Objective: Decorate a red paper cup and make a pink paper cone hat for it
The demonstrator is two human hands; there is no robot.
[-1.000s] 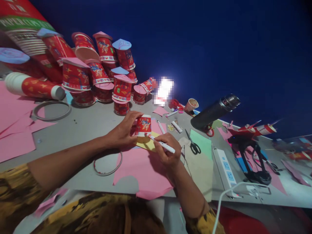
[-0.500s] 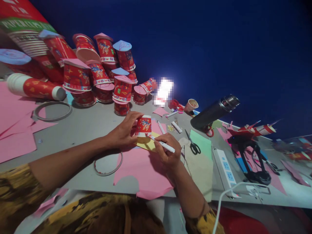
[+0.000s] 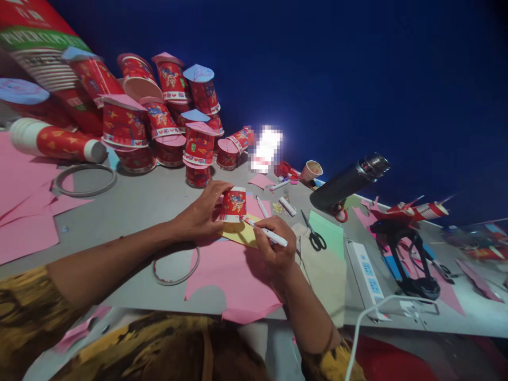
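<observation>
My left hand (image 3: 204, 211) grips a red paper cup (image 3: 234, 202) with a printed figure and a white lower band, thumb and fingers round its left side. In my right hand (image 3: 277, 244) is a white marker (image 3: 270, 236), its tip at the cup's lower white band near the right side. Whether the tip touches the cup I cannot tell. Under the cup lies a piece of yellow paper (image 3: 245, 235), on top of a cut pink sheet (image 3: 230, 280). Another marker (image 3: 262, 207) lies just right of the cup, beside a white marker cap or stub (image 3: 288, 206).
Several red cups with paper tops (image 3: 198, 144) stand stacked at the back left. Two grey rings (image 3: 85, 180) lie on the table. Rightward are scissors (image 3: 316, 239), a dark thermos (image 3: 349, 181), a power strip (image 3: 365, 278) with a white cable, and a black strapped object (image 3: 408, 259).
My right hand has moved slightly right with the marker, its tip shifting a little along the cup's lower band. The left hand and the cup stay in place.
</observation>
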